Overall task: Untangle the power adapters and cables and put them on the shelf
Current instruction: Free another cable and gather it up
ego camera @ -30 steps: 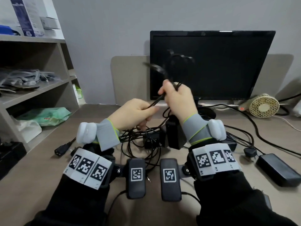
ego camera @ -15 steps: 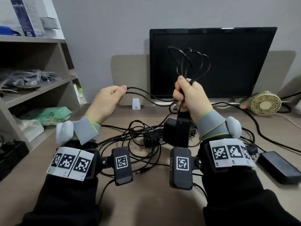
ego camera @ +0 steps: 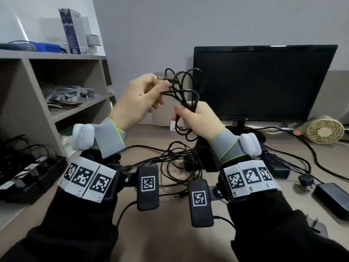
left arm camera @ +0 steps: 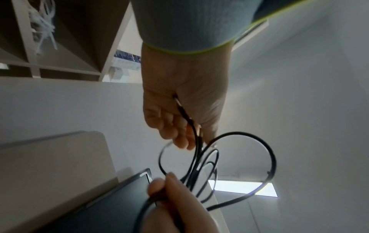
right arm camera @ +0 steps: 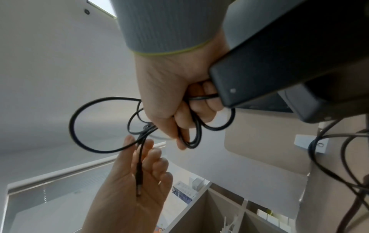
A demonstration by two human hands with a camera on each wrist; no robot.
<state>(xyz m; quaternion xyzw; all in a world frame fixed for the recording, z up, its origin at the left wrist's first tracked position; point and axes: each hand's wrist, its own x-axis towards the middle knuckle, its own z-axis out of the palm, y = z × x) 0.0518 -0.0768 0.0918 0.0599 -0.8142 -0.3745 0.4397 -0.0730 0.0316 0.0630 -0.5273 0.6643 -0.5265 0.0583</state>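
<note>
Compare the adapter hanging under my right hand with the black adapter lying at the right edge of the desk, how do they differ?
The hanging adapter dangles in the air from the cable coil that the right hand grips; the desk adapter lies flat on the desk, touched by neither hand. The hanging adapter is mostly hidden behind the wrist in the head view; the desk adapter shows plainly. Both are black rectangular bricks.

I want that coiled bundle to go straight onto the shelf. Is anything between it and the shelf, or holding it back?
The air path left to the shelf looks open. The coiled cable, gripped by the right hand, has its adapter hanging below, close above the cable tangle on the desk; whether they are still linked cannot be told.
</note>
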